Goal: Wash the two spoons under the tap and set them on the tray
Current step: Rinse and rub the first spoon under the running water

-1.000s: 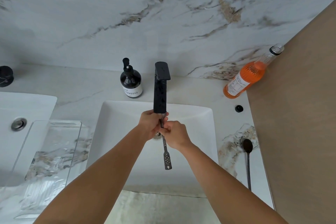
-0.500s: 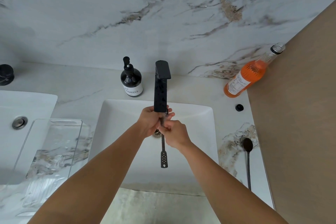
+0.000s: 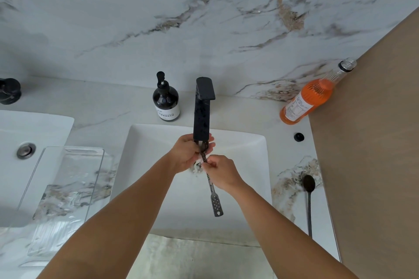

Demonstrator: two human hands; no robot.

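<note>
A dark soap pump bottle (image 3: 166,101) stands at the tabletop's (image 3: 102,106) back edge; an orange bottle (image 3: 310,97) leans in its back right corner.

Just 1 view, head-worn, wide-angle. Looks steeply down from above and close in, facing the marble wall (image 3: 204,18) over the sink (image 3: 147,142) and tap (image 3: 202,108). Edges bowed, probably lens distortion. Forearms entering from the bottom.

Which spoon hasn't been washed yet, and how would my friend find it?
Start at the white sink in the middle, where both hands rub one spoon under the black tap. Look right, onto the marble counter beside the brown wall. The other spoon lies there alone, all black with a long thin handle, and no hand touches it.
</note>
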